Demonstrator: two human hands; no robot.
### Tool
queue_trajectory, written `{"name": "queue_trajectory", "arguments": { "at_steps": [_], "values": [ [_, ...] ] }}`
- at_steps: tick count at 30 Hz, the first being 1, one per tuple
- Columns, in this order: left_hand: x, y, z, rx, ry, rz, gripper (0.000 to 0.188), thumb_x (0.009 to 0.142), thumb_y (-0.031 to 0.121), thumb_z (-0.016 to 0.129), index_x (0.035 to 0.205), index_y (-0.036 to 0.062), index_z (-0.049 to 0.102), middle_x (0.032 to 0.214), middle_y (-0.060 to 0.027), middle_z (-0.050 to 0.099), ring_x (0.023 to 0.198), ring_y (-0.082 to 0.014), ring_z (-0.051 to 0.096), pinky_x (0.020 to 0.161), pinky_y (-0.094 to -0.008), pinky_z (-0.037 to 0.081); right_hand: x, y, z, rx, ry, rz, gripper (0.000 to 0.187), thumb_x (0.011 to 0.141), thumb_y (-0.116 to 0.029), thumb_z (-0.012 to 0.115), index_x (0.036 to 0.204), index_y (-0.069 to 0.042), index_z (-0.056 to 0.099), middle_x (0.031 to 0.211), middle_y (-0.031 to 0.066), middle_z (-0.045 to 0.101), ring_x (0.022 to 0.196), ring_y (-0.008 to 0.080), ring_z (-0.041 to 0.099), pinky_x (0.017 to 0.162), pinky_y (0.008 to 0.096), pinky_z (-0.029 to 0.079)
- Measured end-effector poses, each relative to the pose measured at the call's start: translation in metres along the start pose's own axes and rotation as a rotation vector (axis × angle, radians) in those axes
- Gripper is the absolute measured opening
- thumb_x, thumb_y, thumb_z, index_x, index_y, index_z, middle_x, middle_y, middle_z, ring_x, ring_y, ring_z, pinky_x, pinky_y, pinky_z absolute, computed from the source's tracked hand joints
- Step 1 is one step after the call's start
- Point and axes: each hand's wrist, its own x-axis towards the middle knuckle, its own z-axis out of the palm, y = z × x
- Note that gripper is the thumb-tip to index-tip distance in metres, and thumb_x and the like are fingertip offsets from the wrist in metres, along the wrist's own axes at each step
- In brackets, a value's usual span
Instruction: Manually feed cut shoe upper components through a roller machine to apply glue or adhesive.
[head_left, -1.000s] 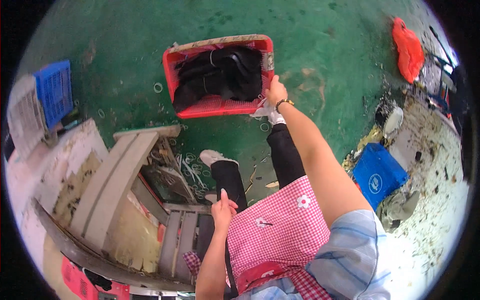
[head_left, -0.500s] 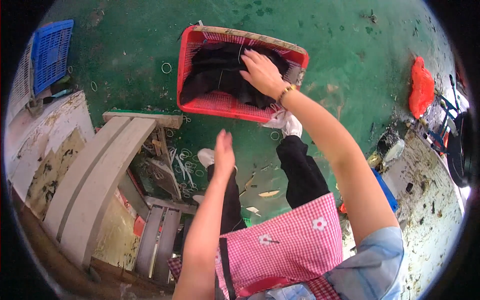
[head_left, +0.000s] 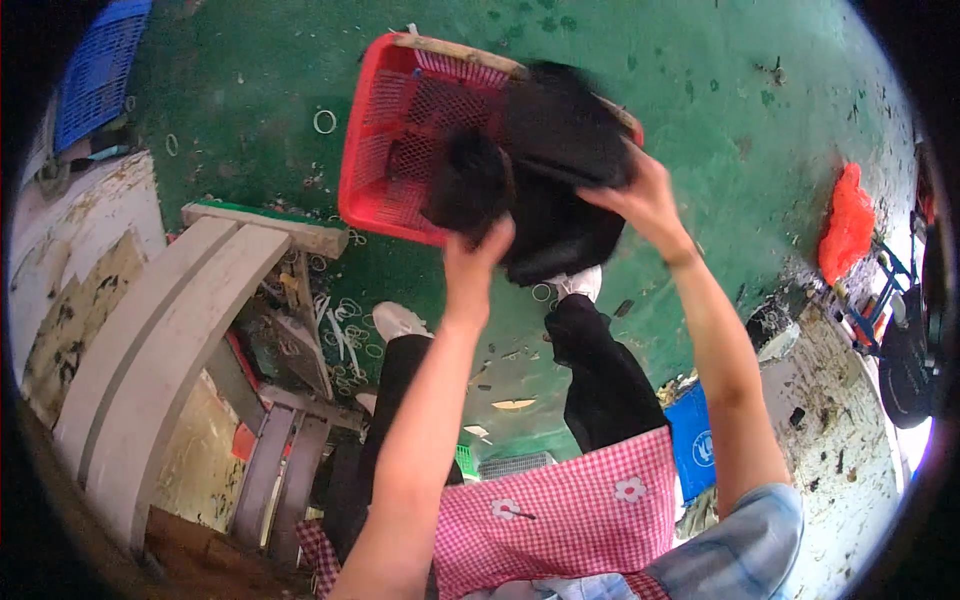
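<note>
Both my hands are closed on black cloth above the red plastic basket (head_left: 362, 165) on the floor. My left hand (head_left: 473, 268) grips a small dark bundle of black cloth (head_left: 470, 180) over the middle of the basket. A larger stack of black cloth (head_left: 570, 125) is in my right hand (head_left: 648, 208), its thumb under the near edge. More black fabric hangs down between the hands, past the basket's near side. Motion smears the cloth, so folds and layers are hard to make out. The left part of the basket shows its bare mesh bottom.
A grey wooden bench (head_left: 170, 350) stands at the left, with pale rings and strips (head_left: 345, 330) scattered by it. A blue crate (head_left: 100, 75) is at far left. A red plastic bag (head_left: 845, 225) and a worn white board (head_left: 830, 430) are at right.
My left hand has reached forward from empty air and taken hold of black cloth. My right hand has gripped the stack and lifted it, moving right. The basket's left part is uncovered.
</note>
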Motion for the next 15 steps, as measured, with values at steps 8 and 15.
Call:
{"name": "queue_trajectory", "arguments": {
  "at_steps": [8, 15],
  "values": [
    [-0.287, 0.079, -0.013, 0.606, -0.135, -0.049, 0.068, 0.065, 0.011, 0.087, 0.120, -0.0005, 0.051, 0.112, -0.0113, 0.065, 0.106, -0.0187, 0.061, 0.093, -0.0306, 0.047, -0.221, -0.127, -0.155, 0.925, 0.451, 0.334, 0.050, 0.080, -0.003, 0.064, 0.129, -0.003, 0.054, 0.122, 0.0075, 0.061, 0.114, 0.0255, 0.058, 0.104, 0.0406, 0.042],
    [-0.466, 0.222, 0.009, 0.367, -0.020, 0.059, 0.069, 0.070, 0.006, 0.083, 0.128, -0.0015, 0.047, 0.120, -0.0089, 0.061, 0.109, -0.0163, 0.058, 0.098, -0.0302, 0.045, -0.182, -0.281, -0.149, 0.274, -0.036, 0.201, 0.064, 0.073, -0.005, 0.076, 0.131, 0.001, 0.050, 0.116, 0.0084, 0.063, 0.104, 0.0195, 0.058, 0.095, 0.0332, 0.044]
  ]
}}
